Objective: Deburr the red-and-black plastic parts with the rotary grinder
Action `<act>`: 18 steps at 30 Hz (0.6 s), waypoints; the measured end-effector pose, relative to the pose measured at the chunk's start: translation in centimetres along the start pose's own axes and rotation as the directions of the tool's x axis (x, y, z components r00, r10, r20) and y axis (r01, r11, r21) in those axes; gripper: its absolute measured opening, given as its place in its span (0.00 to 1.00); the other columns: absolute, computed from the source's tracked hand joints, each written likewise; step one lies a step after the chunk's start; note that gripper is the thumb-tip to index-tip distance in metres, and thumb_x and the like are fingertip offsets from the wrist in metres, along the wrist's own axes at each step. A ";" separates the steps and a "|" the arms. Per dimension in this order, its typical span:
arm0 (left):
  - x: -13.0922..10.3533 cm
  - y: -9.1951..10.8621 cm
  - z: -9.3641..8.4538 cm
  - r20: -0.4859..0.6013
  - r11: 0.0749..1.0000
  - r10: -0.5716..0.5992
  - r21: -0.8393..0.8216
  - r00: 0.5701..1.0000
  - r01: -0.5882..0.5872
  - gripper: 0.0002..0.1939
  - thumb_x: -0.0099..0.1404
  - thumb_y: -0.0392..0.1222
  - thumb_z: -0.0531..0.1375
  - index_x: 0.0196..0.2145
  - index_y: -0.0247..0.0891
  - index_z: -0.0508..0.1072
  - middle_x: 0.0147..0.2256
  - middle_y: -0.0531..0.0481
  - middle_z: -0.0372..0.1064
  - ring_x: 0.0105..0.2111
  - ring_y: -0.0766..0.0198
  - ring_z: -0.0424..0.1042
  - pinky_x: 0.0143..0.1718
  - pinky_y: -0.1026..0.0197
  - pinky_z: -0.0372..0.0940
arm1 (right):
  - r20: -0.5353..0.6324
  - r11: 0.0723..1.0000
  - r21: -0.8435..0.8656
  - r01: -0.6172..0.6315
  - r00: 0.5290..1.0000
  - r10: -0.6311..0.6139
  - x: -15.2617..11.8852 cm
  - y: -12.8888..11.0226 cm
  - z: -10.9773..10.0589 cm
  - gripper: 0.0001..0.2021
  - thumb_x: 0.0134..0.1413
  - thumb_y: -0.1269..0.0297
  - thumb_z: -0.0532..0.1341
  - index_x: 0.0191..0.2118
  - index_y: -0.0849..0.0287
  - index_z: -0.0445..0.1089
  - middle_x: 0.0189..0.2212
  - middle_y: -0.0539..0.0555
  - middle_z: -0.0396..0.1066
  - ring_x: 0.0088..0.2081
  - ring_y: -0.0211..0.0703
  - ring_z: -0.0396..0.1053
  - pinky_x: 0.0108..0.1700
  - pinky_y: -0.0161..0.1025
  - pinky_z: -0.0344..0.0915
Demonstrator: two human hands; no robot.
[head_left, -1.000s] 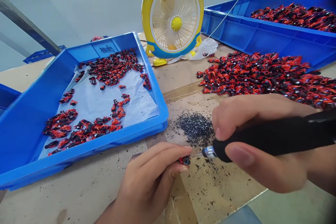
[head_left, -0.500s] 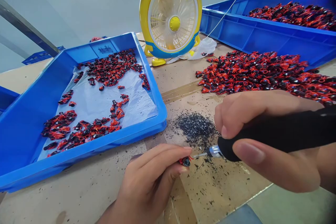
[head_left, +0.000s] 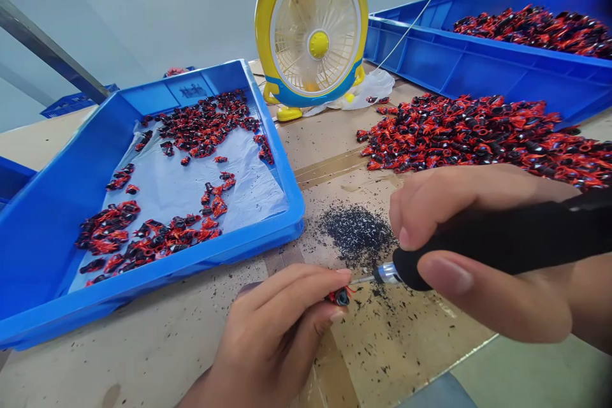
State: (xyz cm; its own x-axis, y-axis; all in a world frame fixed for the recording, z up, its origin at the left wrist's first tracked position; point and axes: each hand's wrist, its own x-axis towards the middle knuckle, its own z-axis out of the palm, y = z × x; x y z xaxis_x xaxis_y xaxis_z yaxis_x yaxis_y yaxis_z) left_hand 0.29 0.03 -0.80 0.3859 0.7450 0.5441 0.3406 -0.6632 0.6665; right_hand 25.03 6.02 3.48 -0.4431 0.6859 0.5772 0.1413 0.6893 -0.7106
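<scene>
Between the thumb and fingers of my left hand (head_left: 282, 325) is a small red-and-black plastic part (head_left: 341, 296), its dark round opening facing me. My right hand (head_left: 488, 255) is wrapped round a thick black handheld power tool (head_left: 521, 239) with a silver collar and a thin metal bit (head_left: 363, 280). The bit points left, and its tip reaches the part at my left fingertips; whether it touches the part or passes just above, I cannot tell. Under the bit, black shavings (head_left: 358, 233) lie heaped on the cardboard-covered table (head_left: 191, 331).
To the left stands a blue tray (head_left: 287, 204) lined with white sheet, holding many similar parts (head_left: 201, 124). A large pile of parts (head_left: 468, 131) lies at right, before another filled blue bin (head_left: 454, 60). A yellow fan (head_left: 318, 44) stands at the back, near a thin cord (head_left: 421, 9).
My right hand and the tool have shifted slightly left and up, bringing the bit closer to my left fingertips. The held part has turned a little; my left hand keeps its pinch.
</scene>
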 end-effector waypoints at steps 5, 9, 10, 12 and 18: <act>-0.1 0.0 0.0 0.003 1.000 -0.012 0.015 1.000 0.012 0.08 0.77 0.33 0.66 0.51 0.33 0.82 0.41 0.47 0.85 0.39 0.71 0.84 0.48 0.78 0.75 | -0.083 0.998 -0.067 -0.022 0.996 0.016 0.0 -0.1 0.2 0.15 0.63 0.52 0.70 0.31 0.53 0.71 0.22 0.48 0.74 0.22 0.40 0.72 0.21 0.39 0.65; -0.1 0.1 -0.2 0.011 1.000 -0.009 0.028 1.000 0.009 0.08 0.77 0.33 0.66 0.51 0.32 0.82 0.41 0.46 0.85 0.40 0.71 0.84 0.48 0.79 0.74 | -0.147 0.997 -0.070 -0.040 0.989 0.029 -0.4 0.0 -0.1 0.16 0.65 0.47 0.69 0.32 0.52 0.72 0.22 0.48 0.72 0.23 0.40 0.72 0.21 0.39 0.62; -0.1 0.1 -0.2 0.011 1.000 -0.006 0.024 1.000 0.006 0.08 0.77 0.34 0.66 0.51 0.32 0.82 0.41 0.46 0.85 0.40 0.71 0.84 0.48 0.79 0.74 | -0.154 0.998 -0.058 -0.030 0.988 0.021 -0.4 0.0 -0.2 0.16 0.66 0.47 0.69 0.33 0.52 0.72 0.23 0.48 0.72 0.23 0.40 0.72 0.21 0.40 0.63; 0.0 0.0 -0.1 0.010 1.000 -0.007 0.018 1.000 0.007 0.08 0.76 0.34 0.66 0.51 0.33 0.82 0.40 0.46 0.85 0.39 0.70 0.85 0.48 0.78 0.75 | -0.155 0.999 -0.031 -0.026 0.988 0.021 -0.4 -0.1 -0.3 0.16 0.68 0.46 0.68 0.34 0.52 0.72 0.24 0.49 0.73 0.24 0.40 0.73 0.22 0.41 0.65; 0.0 0.0 0.0 0.008 1.000 -0.009 0.007 1.000 0.009 0.09 0.76 0.34 0.66 0.52 0.36 0.82 0.39 0.46 0.85 0.37 0.67 0.85 0.42 0.73 0.79 | -0.139 0.998 -0.054 -0.032 0.990 0.024 -0.4 -0.4 0.0 0.16 0.68 0.46 0.68 0.34 0.52 0.72 0.24 0.48 0.73 0.25 0.40 0.74 0.23 0.41 0.67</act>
State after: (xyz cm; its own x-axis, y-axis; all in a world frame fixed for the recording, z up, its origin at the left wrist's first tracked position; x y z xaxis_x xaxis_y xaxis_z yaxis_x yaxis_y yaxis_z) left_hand 0.32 0.00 -0.80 0.3899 0.7506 0.5335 0.3505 -0.6567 0.6678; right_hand 25.15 5.49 3.52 -0.3118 0.7280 0.6106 0.2028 0.6788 -0.7057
